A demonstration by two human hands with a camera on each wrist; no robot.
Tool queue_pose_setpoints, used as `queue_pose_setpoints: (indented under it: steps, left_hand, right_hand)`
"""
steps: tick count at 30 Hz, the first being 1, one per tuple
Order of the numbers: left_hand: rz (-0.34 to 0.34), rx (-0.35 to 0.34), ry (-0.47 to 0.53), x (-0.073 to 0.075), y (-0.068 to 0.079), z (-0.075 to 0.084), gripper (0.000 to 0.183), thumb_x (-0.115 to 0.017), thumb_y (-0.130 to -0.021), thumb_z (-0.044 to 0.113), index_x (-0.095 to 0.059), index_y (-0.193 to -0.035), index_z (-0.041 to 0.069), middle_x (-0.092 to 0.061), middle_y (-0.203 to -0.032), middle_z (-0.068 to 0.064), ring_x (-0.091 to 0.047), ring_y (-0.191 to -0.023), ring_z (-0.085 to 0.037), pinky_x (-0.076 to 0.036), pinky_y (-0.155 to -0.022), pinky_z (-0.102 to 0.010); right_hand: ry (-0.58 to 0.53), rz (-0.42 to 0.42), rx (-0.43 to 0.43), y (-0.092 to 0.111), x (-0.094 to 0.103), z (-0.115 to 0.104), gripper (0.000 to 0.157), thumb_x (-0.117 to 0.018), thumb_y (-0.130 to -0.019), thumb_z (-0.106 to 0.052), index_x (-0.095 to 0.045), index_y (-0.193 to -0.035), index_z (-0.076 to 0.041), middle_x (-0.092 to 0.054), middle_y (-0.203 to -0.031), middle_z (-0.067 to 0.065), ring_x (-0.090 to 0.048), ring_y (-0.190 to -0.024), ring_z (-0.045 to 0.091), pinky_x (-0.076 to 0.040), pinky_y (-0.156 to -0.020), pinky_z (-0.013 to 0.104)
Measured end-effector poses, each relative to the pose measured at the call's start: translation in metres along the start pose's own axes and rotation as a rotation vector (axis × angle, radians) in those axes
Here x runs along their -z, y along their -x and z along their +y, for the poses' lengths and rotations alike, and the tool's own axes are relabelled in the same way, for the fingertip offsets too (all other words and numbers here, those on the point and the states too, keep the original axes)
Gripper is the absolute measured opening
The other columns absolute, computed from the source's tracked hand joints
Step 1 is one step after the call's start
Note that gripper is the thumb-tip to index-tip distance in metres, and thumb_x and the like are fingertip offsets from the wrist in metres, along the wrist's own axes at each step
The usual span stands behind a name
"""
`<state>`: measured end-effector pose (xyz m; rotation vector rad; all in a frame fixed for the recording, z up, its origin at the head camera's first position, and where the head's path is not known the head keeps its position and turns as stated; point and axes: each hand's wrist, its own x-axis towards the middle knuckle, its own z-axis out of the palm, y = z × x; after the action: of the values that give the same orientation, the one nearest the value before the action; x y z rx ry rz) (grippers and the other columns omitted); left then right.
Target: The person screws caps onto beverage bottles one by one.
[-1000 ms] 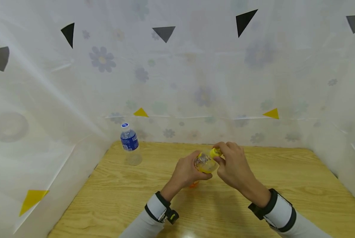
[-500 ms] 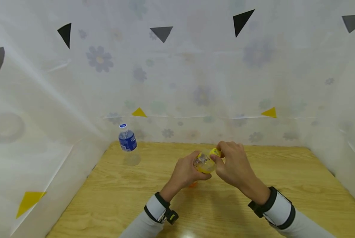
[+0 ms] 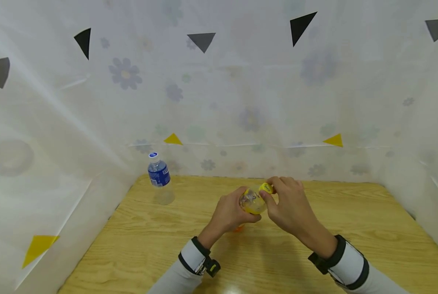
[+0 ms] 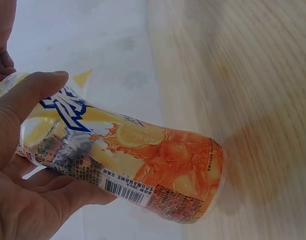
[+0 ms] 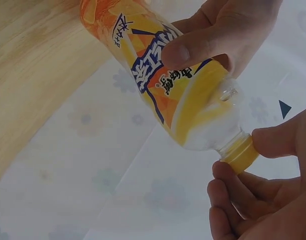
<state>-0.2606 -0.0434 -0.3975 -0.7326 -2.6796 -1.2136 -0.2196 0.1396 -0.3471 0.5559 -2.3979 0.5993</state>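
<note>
A plastic drink bottle with an orange and yellow lemon-pictured label (image 4: 143, 160) is held above the table by my left hand (image 3: 230, 210), thumb and fingers around its upper body. The bottle (image 3: 251, 201) leans, its neck up and to the right in the head view. My right hand (image 3: 288, 204) pinches the yellow cap (image 5: 239, 155) between thumb and fingers. In the right wrist view the cap sits on the clear neck. In the head view, the left hand mostly hides the bottle's lower part.
A clear bottle with a blue label (image 3: 159, 176) and white-and-blue cap stands upright at the table's back left. Flower-patterned white sheeting (image 3: 219, 94) hangs behind the wooden table (image 3: 351, 228) and along both sides. Dark and yellow triangles mark the sheeting.
My right thumb has shifted up against the yellow cap, and the cap's top shows more fully. My left hand and the bottle have stayed nearly still.
</note>
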Motion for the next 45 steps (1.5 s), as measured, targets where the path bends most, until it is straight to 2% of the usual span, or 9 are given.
queue_pose_setpoints:
  steps: [6, 9, 11, 15, 19, 26, 33, 39, 45]
  left_hand:
    - [0.001, 0.003, -0.003, 0.001, -0.001, 0.001, 0.06, -0.09, -0.075, 0.033, -0.062, -0.125, 0.016, -0.073, -0.104, -0.004, -0.065, -0.081, -0.007, -0.051, -0.067, -0.021]
    - [-0.003, 0.006, 0.006, 0.001, 0.0, 0.0, 0.06, -0.089, -0.075, 0.032, -0.062, -0.126, 0.016, -0.072, -0.105, -0.004, -0.066, -0.082, -0.008, -0.051, -0.067, -0.021]
    - [-0.008, 0.011, 0.012, 0.001, 0.0, 0.0, 0.061, -0.089, -0.075, 0.032, -0.061, -0.126, 0.016, -0.072, -0.105, -0.005, -0.065, -0.082, -0.008, -0.051, -0.067, -0.021]
    - [-0.009, 0.013, 0.015, 0.001, 0.0, 0.0, 0.062, -0.089, -0.074, 0.032, -0.061, -0.127, 0.016, -0.073, -0.106, -0.006, -0.064, -0.082, -0.009, -0.051, -0.067, -0.023]
    - [-0.005, 0.008, 0.012, 0.001, 0.001, 0.0, 0.062, -0.09, -0.074, 0.032, -0.061, -0.127, 0.016, -0.073, -0.106, -0.007, -0.064, -0.082, -0.009, -0.051, -0.067, -0.023]
    - [0.001, 0.002, 0.006, 0.0, 0.0, 0.001, 0.062, -0.09, -0.074, 0.032, -0.062, -0.126, 0.016, -0.072, -0.103, -0.002, -0.065, -0.082, -0.009, -0.051, -0.067, -0.023]
    - [-0.007, -0.01, 0.001, -0.001, -0.001, 0.0, 0.062, -0.09, -0.074, 0.032, -0.062, -0.127, 0.015, -0.073, -0.104, -0.004, -0.066, -0.082, -0.009, -0.051, -0.067, -0.023]
    - [-0.012, -0.013, 0.005, -0.001, -0.001, -0.001, 0.063, -0.09, -0.075, 0.032, -0.061, -0.128, 0.016, -0.073, -0.106, -0.004, -0.066, -0.084, -0.01, -0.051, -0.068, -0.022]
    - [-0.011, -0.003, 0.014, -0.001, -0.001, 0.0, 0.063, -0.09, -0.075, 0.032, -0.061, -0.128, 0.016, -0.072, -0.105, -0.001, -0.067, -0.084, -0.009, -0.052, -0.069, -0.022]
  right_hand:
    - [0.014, -0.071, -0.026, 0.0, 0.007, -0.003, 0.039, -0.074, -0.092, -0.022, -0.065, -0.125, -0.003, -0.07, -0.108, 0.018, -0.06, -0.102, 0.04, -0.037, -0.088, 0.057]
    - [0.012, -0.104, -0.02, 0.001, 0.009, -0.004, 0.048, -0.075, -0.091, -0.015, -0.06, -0.137, -0.007, -0.068, -0.121, 0.02, -0.059, -0.108, 0.043, -0.035, -0.09, 0.058]
    - [0.006, -0.113, -0.008, 0.002, 0.011, -0.005, 0.048, -0.072, -0.091, -0.007, -0.06, -0.138, -0.009, -0.068, -0.125, 0.02, -0.058, -0.107, 0.043, -0.034, -0.089, 0.057]
    - [-0.013, -0.108, 0.008, 0.001, 0.011, -0.006, 0.045, -0.068, -0.089, 0.005, -0.064, -0.132, -0.01, -0.07, -0.12, 0.017, -0.06, -0.104, 0.041, -0.036, -0.089, 0.058]
    - [-0.025, -0.102, 0.012, 0.001, 0.011, -0.006, 0.04, -0.066, -0.089, 0.008, -0.067, -0.126, -0.008, -0.073, -0.113, 0.016, -0.062, -0.102, 0.04, -0.038, -0.092, 0.061]
    - [-0.018, -0.072, 0.031, 0.0, 0.01, -0.004, 0.038, -0.067, -0.086, 0.011, -0.069, -0.12, -0.005, -0.073, -0.105, 0.015, -0.064, -0.099, 0.037, -0.041, -0.088, 0.056]
    - [-0.031, -0.052, 0.033, 0.001, 0.009, -0.002, 0.04, -0.068, -0.083, 0.013, -0.069, -0.119, -0.004, -0.073, -0.102, 0.014, -0.064, -0.095, 0.035, -0.042, -0.087, 0.054]
    - [-0.028, -0.03, 0.034, 0.001, 0.008, -0.002, 0.038, -0.073, -0.081, 0.011, -0.071, -0.116, -0.004, -0.073, -0.099, 0.011, -0.062, -0.09, 0.032, -0.037, -0.08, 0.046]
    - [-0.03, -0.024, 0.006, 0.0, 0.006, -0.004, 0.032, -0.076, -0.082, 0.007, -0.071, -0.111, -0.004, -0.071, -0.096, 0.012, -0.061, -0.09, 0.033, -0.034, -0.079, 0.044]
